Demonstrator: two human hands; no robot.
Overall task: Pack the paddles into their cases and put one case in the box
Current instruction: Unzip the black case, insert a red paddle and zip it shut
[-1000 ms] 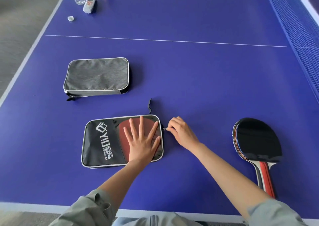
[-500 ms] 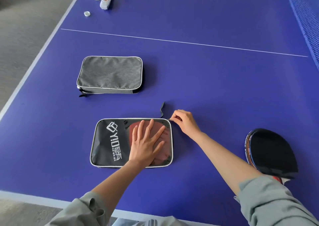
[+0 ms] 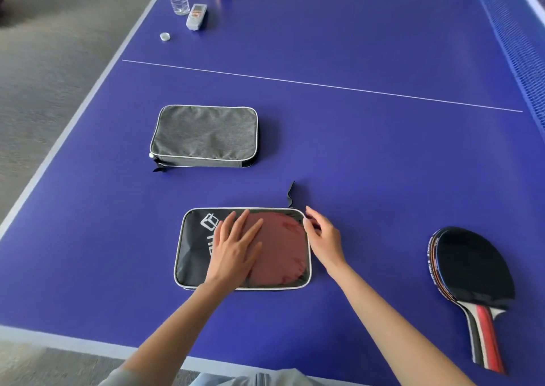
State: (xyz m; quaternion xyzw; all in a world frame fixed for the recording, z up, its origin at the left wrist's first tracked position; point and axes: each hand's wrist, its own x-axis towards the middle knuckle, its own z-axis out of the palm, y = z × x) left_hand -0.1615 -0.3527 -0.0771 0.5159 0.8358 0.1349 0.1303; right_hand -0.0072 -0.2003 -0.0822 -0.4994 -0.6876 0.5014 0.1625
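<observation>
Left hand: I see the left hand (image 3: pixel 236 250) lying flat, fingers straight and spread, pressing on the black zip case with clear window (image 3: pixel 203 256); a red paddle (image 3: pixel 280 250) shows inside it
Right hand: the right hand (image 3: pixel 324 238) is at the case's right edge, fingers loosely curved, holding nothing I can see
Other case: grey fabric case (image 3: pixel 205 135) lies closed, further away on the blue table (image 3: pixel 368 155)
Loose paddle: black-faced paddle with red-striped handle (image 3: pixel 472 270) lies well apart, to the right

Little legible print

On black case (image 3: pixel 194 256): white cube-like logo and white lettering, mostly hidden under left hand (image 3: pixel 236 250), unreadable. Along rim of loose paddle (image 3: pixel 472 267), at 3 o'clock: small white print, too small.
</observation>
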